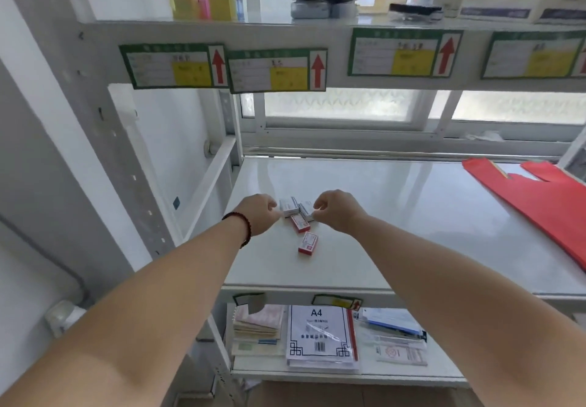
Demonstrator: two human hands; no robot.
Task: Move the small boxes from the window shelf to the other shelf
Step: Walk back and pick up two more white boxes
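Observation:
Several small boxes lie in a cluster on the white window shelf (412, 216). My left hand (258, 213), with a dark bead bracelet on its wrist, pinches the left edge of a white-topped small box (289, 206). My right hand (337, 211) pinches the right edge of a second white-topped box (306, 209). Both boxes rest partly on a red-and-white box (300, 224). Another red-and-white box (308, 243) lies alone, nearer to me. My curled fingers hide the gripped edges.
A red bag (539, 203) lies on the shelf's right side. The frosted window (342, 105) is behind. The upper shelf (285, 26) carries tape rolls, cartons and green labels with red arrows. The lower shelf (444, 371) holds an A4 paper pack (320, 337) and notebooks.

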